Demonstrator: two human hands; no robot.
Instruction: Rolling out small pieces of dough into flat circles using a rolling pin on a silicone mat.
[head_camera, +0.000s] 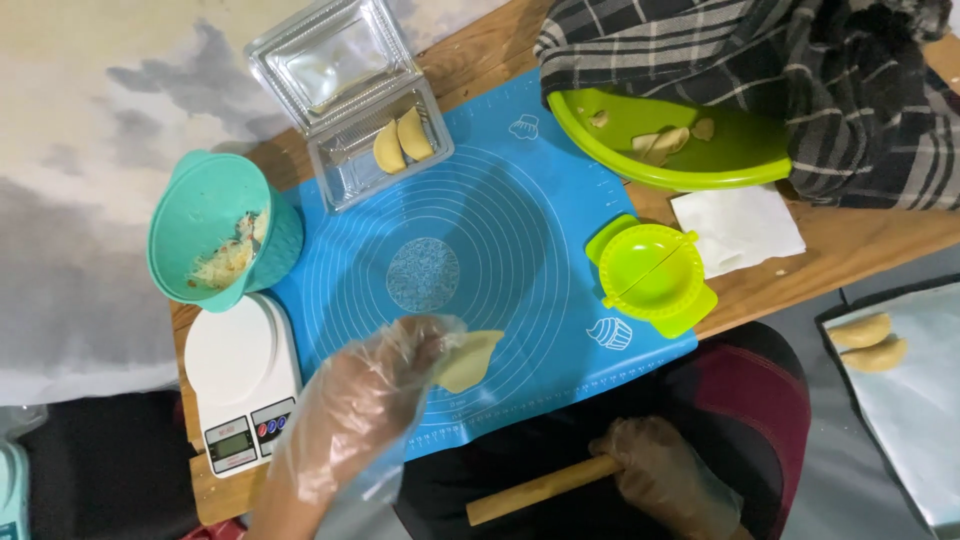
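Observation:
My left hand (375, 400), in a clear plastic glove, pinches a folded piece of pale dough (470, 360) at the near edge of a blue silicone baking mat (520, 240). Down by my lap, my gloved right hand (665, 475) grips a wooden rolling pin (540, 490). A green dumpling press (652, 270) lies open on the mat's right side. Two shaped dumplings (403, 140) rest in a clear plastic box (350, 100) at the mat's far left corner.
A teal bowl (215, 230) with shredded filling stands left, above a white kitchen scale (243, 385). At the far right is a green bowl (680, 145) with dough scraps under a checked cloth (800, 70), a white napkin (735, 228), and a tray (915, 400) with two dumplings.

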